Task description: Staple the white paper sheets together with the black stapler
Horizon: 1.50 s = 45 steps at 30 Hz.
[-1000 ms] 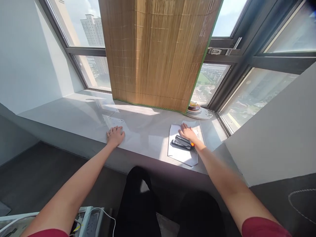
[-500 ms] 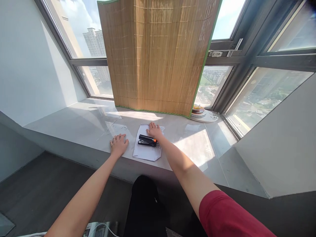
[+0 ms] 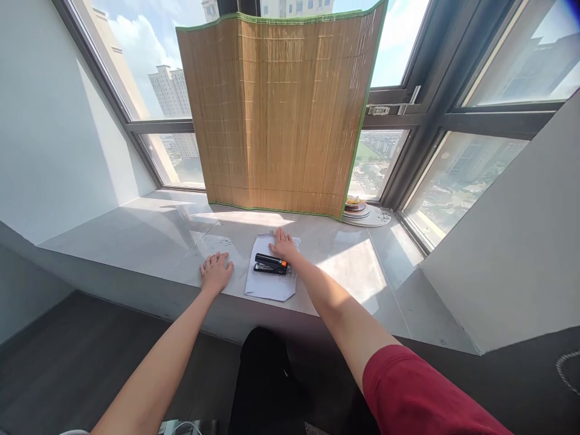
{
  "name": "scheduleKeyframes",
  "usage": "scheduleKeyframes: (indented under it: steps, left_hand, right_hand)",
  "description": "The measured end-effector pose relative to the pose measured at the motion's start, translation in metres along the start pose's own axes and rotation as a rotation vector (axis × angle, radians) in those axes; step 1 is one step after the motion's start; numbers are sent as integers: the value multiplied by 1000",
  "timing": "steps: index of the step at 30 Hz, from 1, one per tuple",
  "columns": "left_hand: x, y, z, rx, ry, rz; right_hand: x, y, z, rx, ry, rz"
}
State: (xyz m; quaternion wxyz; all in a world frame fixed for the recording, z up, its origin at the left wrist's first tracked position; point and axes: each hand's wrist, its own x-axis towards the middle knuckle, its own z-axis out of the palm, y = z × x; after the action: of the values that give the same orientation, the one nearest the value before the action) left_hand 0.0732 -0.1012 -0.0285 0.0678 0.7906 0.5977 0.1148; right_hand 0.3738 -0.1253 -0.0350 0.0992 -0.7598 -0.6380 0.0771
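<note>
White paper sheets [image 3: 267, 287] lie near the front edge of the window ledge, with faint marks along their right side. On them rests a black stapler [image 3: 270, 264] with an orange patch at its right end. My right hand [image 3: 284, 245] lies spread on the top part of the paper, just beyond the stapler, and holds nothing. To the left of the paper, my left hand [image 3: 216, 273] rests flat on the ledge with its fingers apart, touching neither paper nor stapler.
A bamboo mat [image 3: 285, 121] with green edging stands upright against the window behind the paper. Stacked plates [image 3: 357, 211] sit at its lower right corner. The pale ledge [image 3: 136, 235] ends at a front edge above a dark floor.
The view has tilted up slightly, so the mat's top edge shows. My hands, the paper and the stapler keep nearly the same places on the ledge.
</note>
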Motion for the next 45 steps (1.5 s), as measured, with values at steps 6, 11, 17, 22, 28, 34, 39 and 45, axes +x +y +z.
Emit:
scheduleKeyframes:
  steps: [6,11,17,22,28,34,39,45]
  left_hand:
    - [5,-2,5,-2,16,-5]
    - [9,-7,5,7,13,1]
    - [-6,21,21,43,-23,-101]
    - [-36,83,42,101,81,22]
    - [-50,156,57,-331,107,572]
    - [-59,185,68,-692,-203,794]
    - [-61,185,70,-777,-192,697]
    - [-73,210,82,-530,-64,663]
  right_hand:
    - [-26,37,-5,1,35,22]
    - [-59,91,-13,14,27,63]
    - [-98,137,-25,0,62,73]
    - [-101,138,-29,100,69,99]
    - [-108,135,-40,222,183,85]
    - [-150,155,-45,545,701,249]
    - [-210,153,-26,680,807,327]
    - [-238,131,-6,734,748,79]
